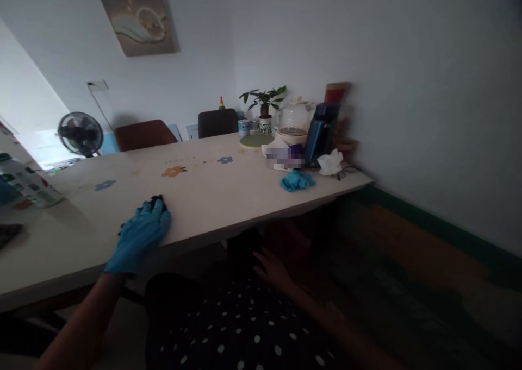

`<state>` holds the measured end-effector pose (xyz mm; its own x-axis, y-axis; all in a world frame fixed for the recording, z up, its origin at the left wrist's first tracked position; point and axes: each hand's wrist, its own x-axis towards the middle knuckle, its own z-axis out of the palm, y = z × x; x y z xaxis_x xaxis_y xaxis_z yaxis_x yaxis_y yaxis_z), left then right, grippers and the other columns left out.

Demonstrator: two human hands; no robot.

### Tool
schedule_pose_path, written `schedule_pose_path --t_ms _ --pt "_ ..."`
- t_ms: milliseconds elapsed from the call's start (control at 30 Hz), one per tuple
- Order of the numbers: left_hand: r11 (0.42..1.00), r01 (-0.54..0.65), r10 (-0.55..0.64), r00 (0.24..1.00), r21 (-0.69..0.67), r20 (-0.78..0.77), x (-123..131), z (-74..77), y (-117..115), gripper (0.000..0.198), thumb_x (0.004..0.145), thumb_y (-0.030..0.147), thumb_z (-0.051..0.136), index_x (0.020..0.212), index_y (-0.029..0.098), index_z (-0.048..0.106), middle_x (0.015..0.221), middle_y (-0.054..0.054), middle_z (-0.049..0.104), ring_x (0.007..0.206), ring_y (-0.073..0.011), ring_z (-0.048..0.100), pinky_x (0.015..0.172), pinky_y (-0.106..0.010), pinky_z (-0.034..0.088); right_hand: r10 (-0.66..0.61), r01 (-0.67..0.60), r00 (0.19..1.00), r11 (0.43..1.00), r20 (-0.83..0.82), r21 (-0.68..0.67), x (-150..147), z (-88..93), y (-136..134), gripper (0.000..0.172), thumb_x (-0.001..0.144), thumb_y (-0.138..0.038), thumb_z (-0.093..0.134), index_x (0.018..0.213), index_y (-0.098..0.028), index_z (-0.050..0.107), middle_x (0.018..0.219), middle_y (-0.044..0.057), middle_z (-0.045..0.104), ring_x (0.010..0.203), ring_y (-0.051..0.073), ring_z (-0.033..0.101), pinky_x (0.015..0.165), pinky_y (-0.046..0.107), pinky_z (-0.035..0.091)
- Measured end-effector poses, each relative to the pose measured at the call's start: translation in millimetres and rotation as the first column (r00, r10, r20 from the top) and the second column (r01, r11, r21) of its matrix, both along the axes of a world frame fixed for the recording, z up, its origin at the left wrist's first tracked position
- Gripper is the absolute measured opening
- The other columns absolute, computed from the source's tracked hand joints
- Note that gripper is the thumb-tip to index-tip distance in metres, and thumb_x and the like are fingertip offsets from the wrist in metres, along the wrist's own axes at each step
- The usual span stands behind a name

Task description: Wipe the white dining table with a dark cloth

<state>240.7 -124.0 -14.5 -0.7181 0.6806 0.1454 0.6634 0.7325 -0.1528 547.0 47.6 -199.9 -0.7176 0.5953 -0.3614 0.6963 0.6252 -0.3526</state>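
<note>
Left of the frame's centre, the left hand (142, 227), gloved in blue, grasps a black crumpled cloth (158, 200) against the white table (220, 201). In the lower middle, the bare right hand (272, 268) is released, fingers loosely extended in shadow. Right of centre lies a crumpled blue glove (297, 181).

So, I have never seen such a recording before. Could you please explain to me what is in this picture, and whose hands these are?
There is no machine here. A person wears a camera on the head, looking forward and down, so these are the wearer's own two hands. The left hand, in a blue glove, is on the table with its fingers over a small dark thing; I cannot tell what it is. The bare right hand is below the table's edge, too dim to show whether it holds anything. Toward the far right end are a crumpled blue glove, a white tissue, a glass kettle and a potted plant.
</note>
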Motion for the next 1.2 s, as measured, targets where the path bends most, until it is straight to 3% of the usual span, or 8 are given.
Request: schedule_pose_path --t_ms 167,300,433,633,733,867,1067,1200 --pt "0.971 0.238 -0.239 0.97 0.026 0.046 83 -1.1 65 0.06 0.113 0.033 0.031 0.168 0.01 0.04 0.168 -0.024 0.044 0.148 -0.0404 0.052 0.116 -0.057 0.048 -0.011 0.011 1.0 1.0 -0.022 -0.012 2 -2.5 1 0.06 0.115 -0.032 0.055 0.172 -0.017 0.044 0.176 0.013 0.021 0.165 0.024 0.023 0.136 0.034 0.021" --pt "0.876 0.467 -0.478 0.874 0.12 0.086 143 -0.6 115 0.06 0.115 0.039 0.034 0.167 0.012 0.044 0.167 -0.026 0.044 0.15 -0.0433 0.05 0.12 -0.061 0.044 -0.007 0.007 1.0 1.0 -0.028 0.005 2 -9.3 2 0.06 0.115 -0.031 0.055 0.172 -0.017 0.044 0.176 0.013 0.021 0.165 0.024 0.023 0.136 0.033 0.02" --pt "0.793 0.588 -0.605 0.791 0.157 0.096 197 -5.8 154 0.066 0.114 0.052 0.039 0.172 0.02 0.04 0.17 -0.027 0.039 0.153 -0.0504 0.044 0.12 -0.071 0.038 0.023 -0.021 0.999 0.999 -0.044 0.044 1 -19.5 5 0.059 0.114 -0.031 0.056 0.171 -0.017 0.045 0.176 0.011 0.023 0.164 0.024 0.025 0.136 0.033 0.021" --pt "0.729 0.673 -0.675 0.737 0.126 -0.034 216 -21.0 174 0.057 0.116 0.034 0.035 0.171 0.024 0.042 0.174 -0.022 0.034 0.156 -0.0507 0.04 0.118 -0.076 0.037 0.053 -0.05 0.997 0.997 -0.047 0.063 2 -22.9 10 0.06 0.113 -0.029 0.057 0.169 -0.01 0.046 0.174 0.015 0.027 0.164 0.025 0.027 0.136 0.031 0.019" --pt "0.708 0.696 -0.695 0.717 0.12 -0.061 195 -20.6 152 0.056 0.116 0.032 0.031 0.171 0.024 0.041 0.174 -0.019 0.036 0.156 -0.0461 0.04 0.121 -0.071 0.038 0.03 -0.028 0.998 0.998 -0.056 0.051 3 -21.9 10 0.058 0.114 -0.027 0.056 0.168 -0.01 0.048 0.174 0.016 0.025 0.163 0.026 0.027 0.137 0.034 0.02" --pt "0.725 0.684 -0.685 0.728 0.08 -0.025 146 -11.7 91 0.056 0.113 0.022 0.032 0.168 0.023 0.046 0.174 -0.017 0.038 0.155 -0.0427 0.042 0.123 -0.066 0.036 0.011 -0.007 0.995 0.999 -0.096 0.04 5 -23.0 8 0.057 0.114 -0.028 0.055 0.168 -0.011 0.048 0.173 0.018 0.026 0.163 0.027 0.028 0.136 0.038 0.025" --pt "0.891 0.447 -0.454 0.873 0.077 0.178 31 -17.2 -26 0.057 0.111 0.037 0.027 0.163 0.04 0.051 0.18 0.005 0.028 0.167 -0.025 0.027 0.136 -0.049 0.016 0.008 -0.003 0.989 0.999 -0.149 0.034 5 -27.1 9 0.056 0.111 -0.026 0.059 0.166 -0.015 0.053 0.171 0.018 0.03 0.161 0.029 0.033 0.134 0.045 0.03" --pt "0.943 0.295 -0.328 0.904 0.155 0.274 -54 -19.9 -100 0.067 0.101 0.054 0.027 0.164 0.039 0.047 0.179 0.005 0.03 0.168 -0.0212 0.027 0.135 -0.046 0.017 0.002 0.001 0.994 1.0 -0.107 0.026 4 -24.2 9 0.057 0.113 -0.027 0.055 0.168 -0.013 0.049 0.172 0.019 0.027 0.163 0.029 0.029 0.135 0.043 0.027"
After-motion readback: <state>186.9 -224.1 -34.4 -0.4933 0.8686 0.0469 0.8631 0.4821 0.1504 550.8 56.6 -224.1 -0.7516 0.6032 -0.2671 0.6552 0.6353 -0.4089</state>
